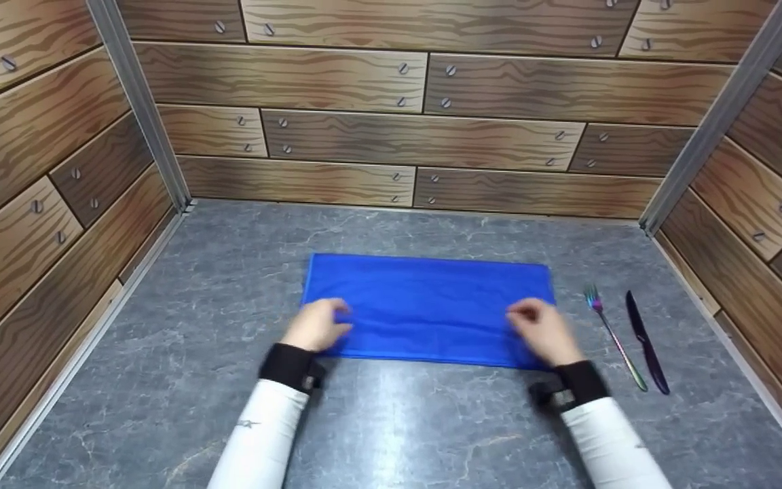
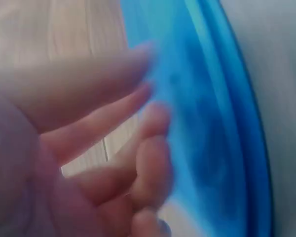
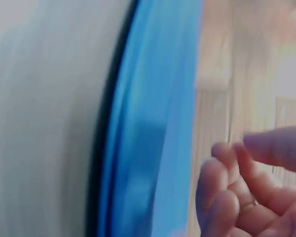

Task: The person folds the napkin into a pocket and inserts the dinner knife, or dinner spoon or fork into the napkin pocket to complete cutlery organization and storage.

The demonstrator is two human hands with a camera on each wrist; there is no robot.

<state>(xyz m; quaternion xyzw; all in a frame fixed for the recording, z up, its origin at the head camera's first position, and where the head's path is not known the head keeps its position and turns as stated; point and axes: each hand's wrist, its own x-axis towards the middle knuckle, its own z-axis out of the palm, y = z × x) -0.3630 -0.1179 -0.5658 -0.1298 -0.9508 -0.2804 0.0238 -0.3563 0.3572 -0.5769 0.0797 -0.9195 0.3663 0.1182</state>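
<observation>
Blue cloth (image 1: 428, 305) is spread on the table (image 1: 228, 278) towards six o'clock of centre. Loosely bent, nothing gripped, the left hand (image 1: 316, 324) is held by its nine o'clock end, the right hand (image 1: 546, 331), more curled and likewise empty, by three o'clock, with fork (image 1: 612, 334) and knife (image 1: 641, 334) laid beyond.
</observation>
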